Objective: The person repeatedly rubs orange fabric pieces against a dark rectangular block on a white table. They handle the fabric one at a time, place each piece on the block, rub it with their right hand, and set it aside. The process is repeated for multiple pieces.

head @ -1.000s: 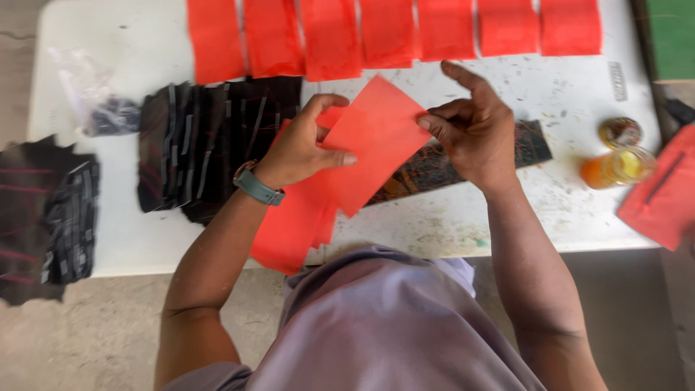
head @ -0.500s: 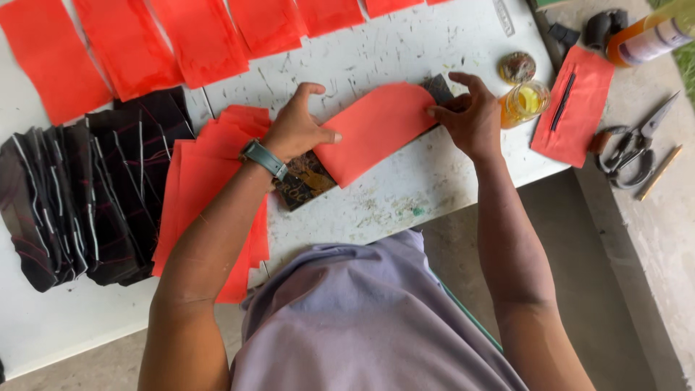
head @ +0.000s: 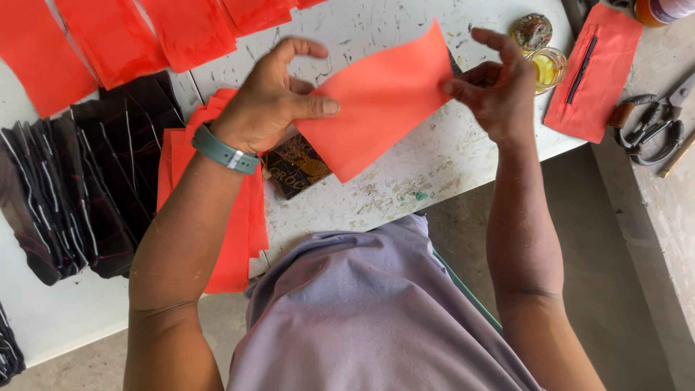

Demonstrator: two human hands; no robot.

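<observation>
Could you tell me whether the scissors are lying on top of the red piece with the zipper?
No, the scissors lie on the bare surface to the right of the red zipper piece, not on it.

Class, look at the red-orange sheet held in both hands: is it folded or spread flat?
Spread flat: the sheet shows one smooth face, no crease, pinched between left hand and right hand.

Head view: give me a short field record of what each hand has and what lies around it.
left hand: pinches the left edge of the red sheet, thumb on top
right hand: pinches the sheet's right edge
sheet: held above the white table, tilted
under sheet: dark patterned piece
left of it: red stack, black pieces
right: glass jar, red zip pouch, scissors
</observation>
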